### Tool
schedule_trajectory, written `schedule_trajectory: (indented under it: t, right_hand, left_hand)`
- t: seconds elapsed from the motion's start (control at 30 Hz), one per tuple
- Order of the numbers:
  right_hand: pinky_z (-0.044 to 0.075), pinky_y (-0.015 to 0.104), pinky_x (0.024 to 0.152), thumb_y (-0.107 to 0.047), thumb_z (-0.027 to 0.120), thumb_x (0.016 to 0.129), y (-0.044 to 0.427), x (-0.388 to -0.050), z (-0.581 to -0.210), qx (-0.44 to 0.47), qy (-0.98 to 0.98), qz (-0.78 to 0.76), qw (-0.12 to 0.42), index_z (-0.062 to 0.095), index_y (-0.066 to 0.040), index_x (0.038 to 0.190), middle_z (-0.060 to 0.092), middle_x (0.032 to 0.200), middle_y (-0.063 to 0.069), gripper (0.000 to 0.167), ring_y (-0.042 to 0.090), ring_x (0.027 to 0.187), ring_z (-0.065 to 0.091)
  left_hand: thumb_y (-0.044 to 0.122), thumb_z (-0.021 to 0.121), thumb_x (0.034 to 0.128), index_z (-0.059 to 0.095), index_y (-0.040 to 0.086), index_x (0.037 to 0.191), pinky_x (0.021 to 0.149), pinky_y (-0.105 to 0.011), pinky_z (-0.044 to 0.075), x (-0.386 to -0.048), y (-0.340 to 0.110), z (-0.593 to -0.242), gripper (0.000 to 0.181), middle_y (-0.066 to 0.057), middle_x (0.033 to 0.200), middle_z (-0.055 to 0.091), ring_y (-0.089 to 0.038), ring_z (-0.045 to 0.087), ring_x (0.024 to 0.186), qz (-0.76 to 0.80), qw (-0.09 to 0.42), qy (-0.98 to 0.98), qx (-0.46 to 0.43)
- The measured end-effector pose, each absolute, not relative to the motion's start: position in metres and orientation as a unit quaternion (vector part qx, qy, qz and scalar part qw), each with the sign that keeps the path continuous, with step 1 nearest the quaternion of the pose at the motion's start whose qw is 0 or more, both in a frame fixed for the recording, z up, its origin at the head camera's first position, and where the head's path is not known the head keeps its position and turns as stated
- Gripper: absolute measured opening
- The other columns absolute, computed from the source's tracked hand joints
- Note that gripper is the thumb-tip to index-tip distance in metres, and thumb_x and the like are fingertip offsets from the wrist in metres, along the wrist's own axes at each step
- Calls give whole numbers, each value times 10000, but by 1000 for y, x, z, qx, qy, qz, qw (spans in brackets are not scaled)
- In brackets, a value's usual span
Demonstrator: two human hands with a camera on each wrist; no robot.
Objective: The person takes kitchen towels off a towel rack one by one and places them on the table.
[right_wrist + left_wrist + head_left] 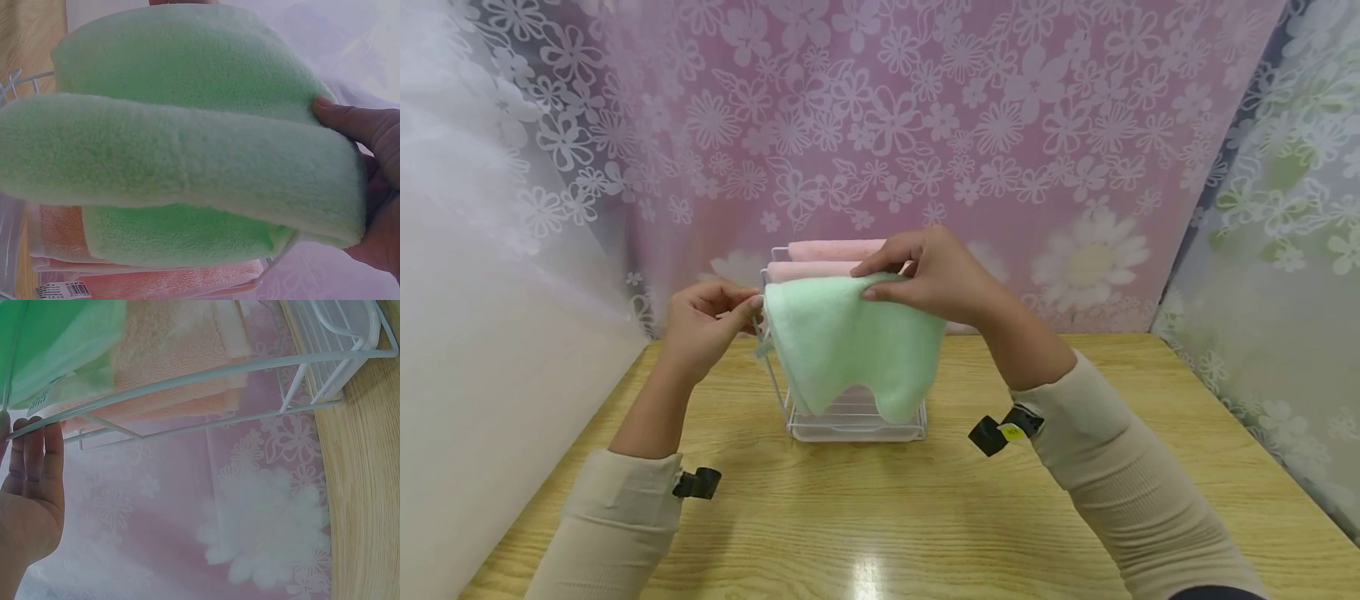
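Observation:
A light green towel [850, 333] hangs folded over the front of a white wire rack [206, 374], its lower edge uneven. My right hand [936, 279] pinches the towel's top fold, thumb in front and fingers behind. In the right wrist view that thumb [350, 119] presses on the green cloth. At the rack's upper left corner, my left hand [703, 325] grips the thin wire between thumb and fingertips, right beside the towel's edge. A small printed tag [42, 398] shows on the towel there. Behind it hang two pink towels [835, 249], partly hidden.
The rack stands on a wood-grain table [820, 517] with a shallow white tray [857, 434] at its base. A pink flowered curtain [895, 125] hangs behind, with pale sheets on both sides. A barcode label [62, 290] is on a pink towel.

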State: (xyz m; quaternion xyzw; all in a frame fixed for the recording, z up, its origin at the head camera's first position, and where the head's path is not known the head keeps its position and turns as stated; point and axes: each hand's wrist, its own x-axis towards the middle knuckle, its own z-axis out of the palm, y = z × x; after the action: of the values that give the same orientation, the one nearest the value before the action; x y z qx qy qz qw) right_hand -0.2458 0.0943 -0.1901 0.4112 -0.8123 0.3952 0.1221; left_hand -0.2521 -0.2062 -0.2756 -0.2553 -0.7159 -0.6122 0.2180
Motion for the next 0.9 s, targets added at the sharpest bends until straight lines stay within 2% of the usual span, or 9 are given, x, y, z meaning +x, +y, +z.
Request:
schedule_trajectory:
  t: [0.33,0.47,0.7,0.9]
  right_hand:
    - [558,337,648,-55,826,781,100,-234,-194,411,-799,421,127,782,-69,974,733,911,-2,199,137,799,613]
    - [557,307,647,-45,826,776,101,-229,-195,407,-800,421,132,782,-66,969,727,889,-3,200,146,763,588]
    - [579,294,648,-44,820,784,105,-225,-203,402,-795,432,140,782,-69,961,721,842,-15,183,145,706,570]
    - [602,321,659,0,811,778,110,-223,-211,410,-776,453,157,774,-41,964,737,902,21,194,132,773,627]
  left_hand:
    - [45,692,904,652,-139,890,604,-285,598,-252,-205,-275,189,-68,750,675,-173,639,633,-607,214,-721,-259]
    - [70,699,902,660,-123,883,603,-283,597,-252,-205,-275,199,-78,750,673,-178,633,623,-605,215,-722,-258]
    - [109,712,898,666,-111,890,618,-261,592,-252,-206,-275,224,-27,747,676,-159,636,647,-595,217,-733,-250]
    - [115,712,901,675,-86,877,620,-240,583,-251,-205,-275,205,-23,756,684,-183,640,657,-581,226,-743,-244]
